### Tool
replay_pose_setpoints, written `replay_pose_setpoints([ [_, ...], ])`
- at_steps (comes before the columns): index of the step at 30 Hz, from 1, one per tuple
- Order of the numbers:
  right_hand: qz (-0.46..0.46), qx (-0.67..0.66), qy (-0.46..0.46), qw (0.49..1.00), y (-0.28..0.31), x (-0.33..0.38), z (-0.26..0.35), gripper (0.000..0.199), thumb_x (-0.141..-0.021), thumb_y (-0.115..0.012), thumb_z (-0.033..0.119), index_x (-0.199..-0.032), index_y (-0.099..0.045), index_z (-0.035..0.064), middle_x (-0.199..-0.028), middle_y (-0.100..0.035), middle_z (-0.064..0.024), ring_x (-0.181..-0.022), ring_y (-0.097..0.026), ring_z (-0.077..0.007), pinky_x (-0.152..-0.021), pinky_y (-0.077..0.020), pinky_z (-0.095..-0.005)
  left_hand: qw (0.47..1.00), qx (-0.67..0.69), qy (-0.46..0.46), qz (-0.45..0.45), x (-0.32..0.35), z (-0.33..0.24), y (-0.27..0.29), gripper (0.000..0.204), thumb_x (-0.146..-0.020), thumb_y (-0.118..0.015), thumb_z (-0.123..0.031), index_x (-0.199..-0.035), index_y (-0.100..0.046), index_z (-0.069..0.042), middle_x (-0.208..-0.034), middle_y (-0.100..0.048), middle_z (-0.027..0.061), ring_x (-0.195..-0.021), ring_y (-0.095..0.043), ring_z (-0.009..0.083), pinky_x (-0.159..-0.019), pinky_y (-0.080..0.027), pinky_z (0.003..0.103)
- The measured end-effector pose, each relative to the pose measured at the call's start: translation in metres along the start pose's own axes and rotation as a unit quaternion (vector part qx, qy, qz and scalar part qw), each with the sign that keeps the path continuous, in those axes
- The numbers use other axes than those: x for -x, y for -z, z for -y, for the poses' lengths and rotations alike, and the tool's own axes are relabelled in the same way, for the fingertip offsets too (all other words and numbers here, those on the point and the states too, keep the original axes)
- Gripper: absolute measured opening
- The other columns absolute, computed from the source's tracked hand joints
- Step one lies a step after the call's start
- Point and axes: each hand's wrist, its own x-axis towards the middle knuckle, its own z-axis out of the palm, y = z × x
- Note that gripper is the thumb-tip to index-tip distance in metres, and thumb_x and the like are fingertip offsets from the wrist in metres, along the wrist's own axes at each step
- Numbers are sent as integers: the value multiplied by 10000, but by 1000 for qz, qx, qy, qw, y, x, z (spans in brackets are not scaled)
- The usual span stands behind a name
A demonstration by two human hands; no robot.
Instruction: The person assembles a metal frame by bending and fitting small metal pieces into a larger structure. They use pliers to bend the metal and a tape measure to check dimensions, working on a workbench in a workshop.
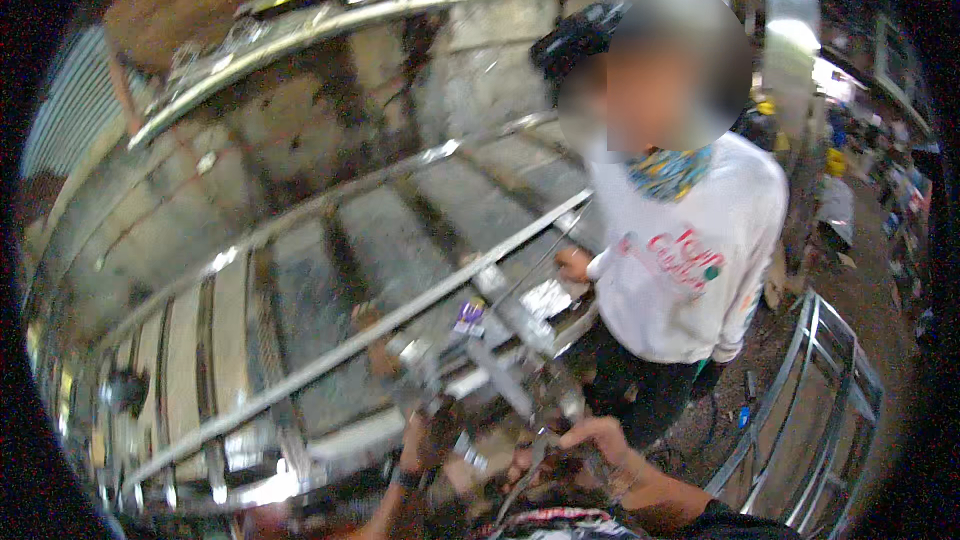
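My left hand (430, 435), with a dark band at its wrist, is raised at the near edge of a metal rack. Motion smears its fingers, and a blurred metal part (418, 358) lies just beyond it. My right hand (597, 437) is closed with fingers curled, at the lower middle. What it grips is too blurred to name. Close by are a long grey flat piece (503, 380) and a thin grey cord (530, 475) that hangs toward my body. A long silver metal bar (370, 335) runs slantwise across the rack beyond both hands.
A person (690, 240) in a white long-sleeved top stands at the right, one hand (574, 263) by the rack. A small purple packet (470, 316) lies on the rack. A welded metal frame (810, 410) leans at the lower right. Behind stands a stained concrete wall (310, 120).
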Motion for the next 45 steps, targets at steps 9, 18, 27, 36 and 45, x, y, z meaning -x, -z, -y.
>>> replay_pose_setpoints([
  [9, 172, -122, -81, 974, -51, 23, -12, 498, -758, -556, 238, -1201, -549, 11, -955, -570, -175, -1037, -594, -377, -1055, -430, -668, 909, 412, 8, 60, 13, -41, -69, 835, -891, -630, -690, -1383, -509, -26, -1296, -581, 92, -1157, -559, 230, -996, -441, 396],
  [18, 153, -109, -133, 973, -45, 38, -14, 509, -761, -602, 189, -1222, -551, -23, -926, -561, -175, -999, -590, -379, -1022, -463, -664, 921, 389, -22, 11, 20, -47, -87, 739, -961, -605, -602, -1399, -519, -12, -1156, -648, 69, -969, -615, 160, -797, -508, 346],
  [27, 159, -86, -121, 976, -35, 44, -18, 424, -797, -620, 198, -1160, -536, -5, -788, -485, -91, -789, -556, -278, -679, -541, -472, 932, 354, -29, 70, 27, 0, -85, 685, -976, -588, -577, -1389, -484, -41, -1182, -620, 87, -967, -577, 174, -836, -470, 360],
  [36, 141, -20, -123, 982, -36, 57, -16, 409, -823, -663, 218, -1149, -544, 2, -780, -523, -118, -762, -591, -290, -661, -532, -483, 967, 245, -13, 74, 42, -100, -73, 773, -907, -654, -654, -1238, -644, 44, -998, -646, 19, -911, -547, 112, -807, -450, 275],
  [45, 81, 108, -104, 985, -52, 60, -13, 404, -782, -641, 197, -1100, -539, -29, -737, -485, -104, -711, -564, -286, -634, -515, -462, 970, 239, 1, 55, 47, -115, -68, 695, -904, -661, -637, -1066, -679, 38, -869, -603, -11, -791, -483, 85, -691, -396, 258],
])
